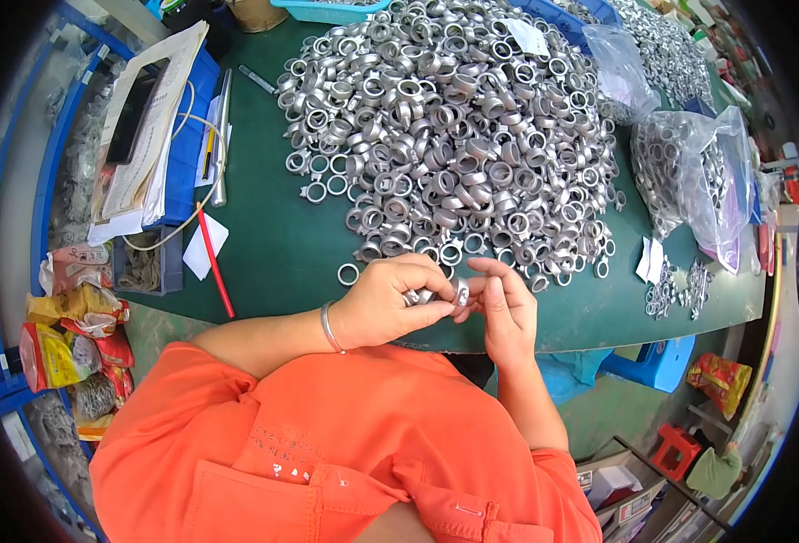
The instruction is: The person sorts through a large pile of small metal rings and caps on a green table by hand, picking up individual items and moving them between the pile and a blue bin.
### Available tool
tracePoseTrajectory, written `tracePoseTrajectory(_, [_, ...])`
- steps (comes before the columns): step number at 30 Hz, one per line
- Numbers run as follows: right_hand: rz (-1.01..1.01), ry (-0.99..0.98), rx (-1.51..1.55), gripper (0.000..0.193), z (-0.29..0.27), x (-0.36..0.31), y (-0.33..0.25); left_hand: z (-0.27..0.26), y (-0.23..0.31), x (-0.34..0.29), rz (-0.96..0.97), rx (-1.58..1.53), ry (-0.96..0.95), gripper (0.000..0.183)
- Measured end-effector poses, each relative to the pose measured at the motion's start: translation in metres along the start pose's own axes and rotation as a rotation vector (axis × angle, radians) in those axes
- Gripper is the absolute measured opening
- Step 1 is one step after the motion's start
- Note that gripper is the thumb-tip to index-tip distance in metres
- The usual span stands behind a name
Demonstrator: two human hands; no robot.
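rings (461,290), partly hidden, are held in left hand (383,297); right hand's (510,315) grip i cannot tell; 1 clear bag (732,167) contains metal pieces (662,172).

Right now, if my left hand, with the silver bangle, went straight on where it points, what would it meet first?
Probably your bare right hand, just past the small silver metal ring in between; depth is unclear.

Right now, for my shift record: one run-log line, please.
left hand: holding silver metal rings | right hand: beside end ring, contact unclear | ahead: silver ring heap, green tabletop
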State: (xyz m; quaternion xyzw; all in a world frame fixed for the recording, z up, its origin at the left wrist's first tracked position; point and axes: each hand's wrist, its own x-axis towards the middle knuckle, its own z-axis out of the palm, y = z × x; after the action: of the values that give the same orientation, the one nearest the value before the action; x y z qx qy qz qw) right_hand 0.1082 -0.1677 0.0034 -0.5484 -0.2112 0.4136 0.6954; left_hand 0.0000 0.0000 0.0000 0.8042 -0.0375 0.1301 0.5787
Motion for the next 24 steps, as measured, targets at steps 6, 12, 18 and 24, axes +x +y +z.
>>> tracePoseTrajectory(6, [-0.719,0.068,-0.751,0.027,0.015,0.003,-0.008,-0.001,0.016,0.002,-0.769,-1.028,0.096,0.029])
tracePoseTrajectory(12, [-0.635,-0.002,-0.779,0.019,0.015,0.010,-0.004,0.007,0.000,-0.018,-0.944,-1.419,0.025,0.021])
tracePoseTrajectory(18, [-0.484,0.119,-1.090,0.013,0.006,0.031,0.011,-0.001,0.010,-0.015,-0.863,-1.267,0.088,0.009])
tracePoseTrajectory(24, [-0.155,0.059,-0.375,0.009,0.009,0.008,0.010,0.000,0.017,-0.013,-0.792,-0.896,0.155,0.014])
